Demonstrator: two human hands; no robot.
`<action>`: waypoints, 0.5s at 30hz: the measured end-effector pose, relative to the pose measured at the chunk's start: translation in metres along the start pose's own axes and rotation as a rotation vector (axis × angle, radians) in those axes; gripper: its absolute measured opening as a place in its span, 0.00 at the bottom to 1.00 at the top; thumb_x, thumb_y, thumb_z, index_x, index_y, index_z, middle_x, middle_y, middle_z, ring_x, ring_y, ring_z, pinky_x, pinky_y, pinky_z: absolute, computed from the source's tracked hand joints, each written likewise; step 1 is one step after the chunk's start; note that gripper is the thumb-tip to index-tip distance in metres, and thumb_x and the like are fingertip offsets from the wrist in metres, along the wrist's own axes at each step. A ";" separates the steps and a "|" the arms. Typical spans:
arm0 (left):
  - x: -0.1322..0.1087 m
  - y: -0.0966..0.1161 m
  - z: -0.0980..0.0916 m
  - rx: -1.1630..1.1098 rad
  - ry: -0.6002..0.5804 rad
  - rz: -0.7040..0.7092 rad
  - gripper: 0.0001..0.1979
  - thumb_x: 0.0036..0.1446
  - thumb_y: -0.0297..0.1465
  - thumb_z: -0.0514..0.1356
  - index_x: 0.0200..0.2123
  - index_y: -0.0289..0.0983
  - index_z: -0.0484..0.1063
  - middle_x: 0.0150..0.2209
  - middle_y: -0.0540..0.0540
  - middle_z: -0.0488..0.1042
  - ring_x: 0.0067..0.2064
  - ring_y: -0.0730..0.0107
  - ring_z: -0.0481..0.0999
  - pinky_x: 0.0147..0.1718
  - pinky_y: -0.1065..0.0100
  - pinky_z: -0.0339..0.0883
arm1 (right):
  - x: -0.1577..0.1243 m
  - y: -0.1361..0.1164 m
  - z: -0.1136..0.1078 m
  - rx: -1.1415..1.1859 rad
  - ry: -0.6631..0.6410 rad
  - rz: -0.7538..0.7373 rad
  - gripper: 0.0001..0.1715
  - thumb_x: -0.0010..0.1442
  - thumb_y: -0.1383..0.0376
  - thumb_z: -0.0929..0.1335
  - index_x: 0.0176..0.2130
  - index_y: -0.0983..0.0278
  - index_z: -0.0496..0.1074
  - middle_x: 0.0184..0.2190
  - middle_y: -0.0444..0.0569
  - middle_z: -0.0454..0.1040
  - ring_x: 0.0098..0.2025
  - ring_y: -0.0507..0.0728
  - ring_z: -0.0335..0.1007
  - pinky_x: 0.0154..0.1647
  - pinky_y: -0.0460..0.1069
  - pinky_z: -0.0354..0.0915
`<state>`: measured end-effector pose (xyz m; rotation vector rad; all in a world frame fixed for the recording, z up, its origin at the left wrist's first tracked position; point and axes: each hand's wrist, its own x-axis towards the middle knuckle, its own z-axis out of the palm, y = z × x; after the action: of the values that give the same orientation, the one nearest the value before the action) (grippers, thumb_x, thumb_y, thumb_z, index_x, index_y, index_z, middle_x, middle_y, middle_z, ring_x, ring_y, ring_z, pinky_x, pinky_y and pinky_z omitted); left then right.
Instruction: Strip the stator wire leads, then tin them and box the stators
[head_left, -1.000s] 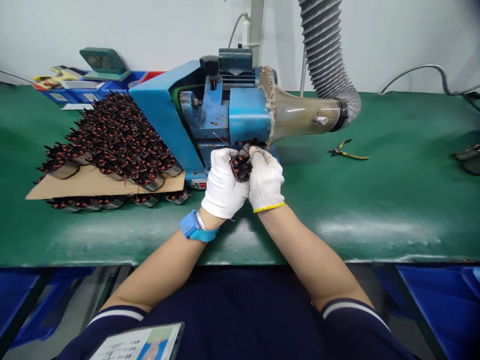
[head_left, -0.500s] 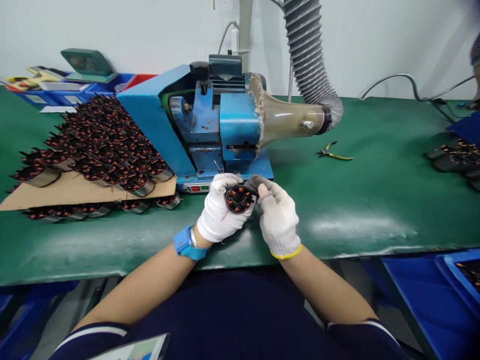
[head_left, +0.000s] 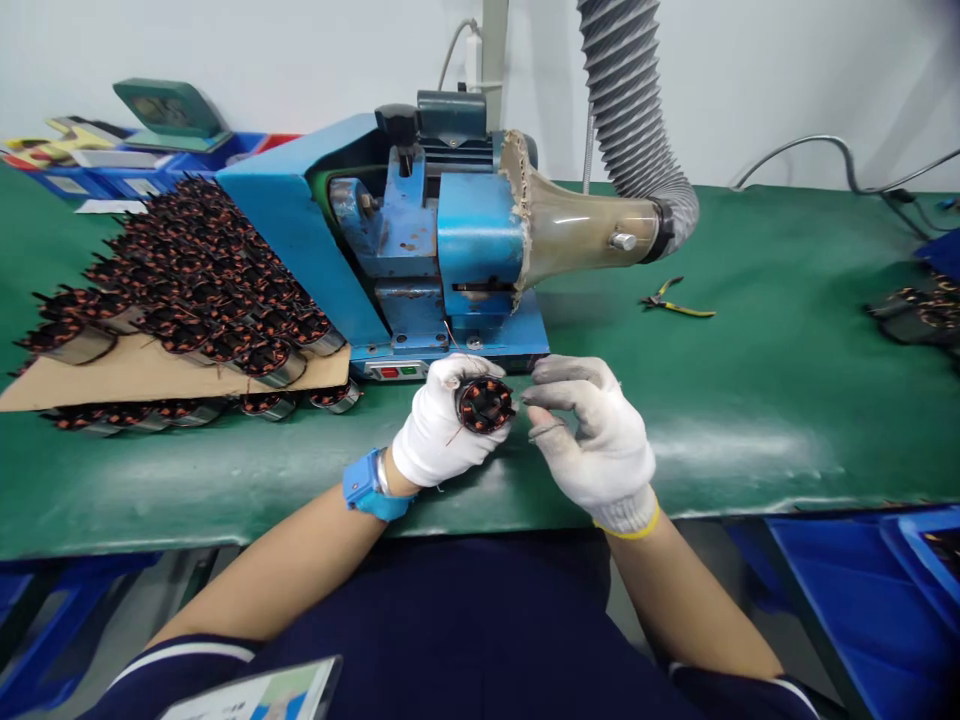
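Your white-gloved left grip (head_left: 446,430) clasps round black copper-wound core (head_left: 486,404) above green table (head_left: 750,400); white-gloved right grip (head_left: 600,440) curls just beside, cannot tell if pinching. Step: seemingly close handwork on core; next calls for steady hold.

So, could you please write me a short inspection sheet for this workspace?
Surface: green bench covering, light reflecting near its front edge.
Job's things: copper-wound part in hand; similar parts piled on and below a cardboard sheet; blue machine.
Clutter: yellow-handled pliers right of the machine; blue bins rear left.
Hands: left hand grips the part; right hand close beside it, whether pinching anything is unclear.
Cables: grey cable rear right.
Surroundings: pale wall; ribbed grey hose.
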<state>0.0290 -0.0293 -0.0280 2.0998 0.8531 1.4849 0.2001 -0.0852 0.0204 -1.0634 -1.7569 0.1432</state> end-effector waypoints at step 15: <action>0.006 0.007 0.002 -0.009 0.166 -0.172 0.28 0.48 0.32 0.69 0.47 0.42 0.56 0.42 0.47 0.71 0.41 0.68 0.78 0.44 0.59 0.75 | -0.019 0.014 0.023 0.682 0.302 0.774 0.08 0.61 0.58 0.67 0.35 0.60 0.70 0.32 0.45 0.73 0.34 0.54 0.74 0.40 0.55 0.73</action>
<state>0.0342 -0.0301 -0.0202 1.8647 1.0572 1.5823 0.1915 -0.0821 -0.0113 -1.1067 -0.8372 0.9356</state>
